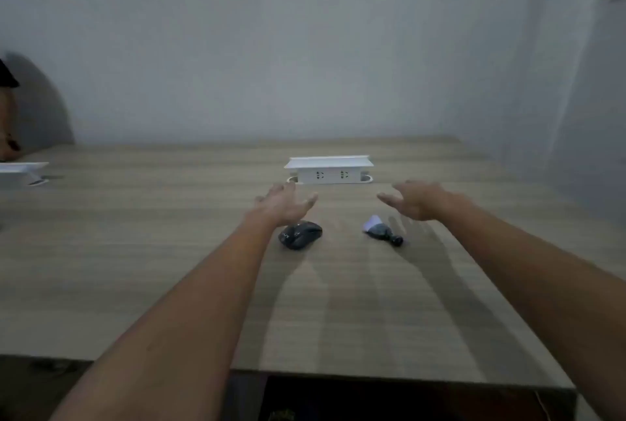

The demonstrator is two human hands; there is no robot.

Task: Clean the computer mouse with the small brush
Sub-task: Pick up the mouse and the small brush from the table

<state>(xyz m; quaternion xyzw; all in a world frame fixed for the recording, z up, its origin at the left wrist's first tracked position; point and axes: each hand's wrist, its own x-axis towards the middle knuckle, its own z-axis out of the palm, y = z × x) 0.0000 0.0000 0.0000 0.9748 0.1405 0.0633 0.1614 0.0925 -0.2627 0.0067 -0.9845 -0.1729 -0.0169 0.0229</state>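
Both bare forearms extend forward over a wood-grain tabletop (169, 251). The left hand (283, 205) is raised above the surface with palm turned inward and fingers (271, 191) spread and released; it holds nothing. The right hand (415, 200) is likewise raised, fingers loosely extended and released, thumb pointing toward the left hand; it holds nothing. The two hands are apart from each other, with a clear gap of tabletop between them.

The computer mouse (300, 234), black, lies flat on the tabletop just below and nearer the camera than the left hand. The wrist overlaps its upper left edge in this view; whether there is contact cannot be told, though the hand appears to be above it.

The small brush (382, 232) lies on the tabletop to the right of the mouse, well apart from it, beneath and slightly left of the right hand. Its pale bristle end points up and left, its dark handle end down and right. It is not touched by either hand.

A white socket box (328, 170) stands on the tabletop beyond the hands, near the grey wall (305, 48). A second white object (20, 171) sits at the far left edge, blurred.
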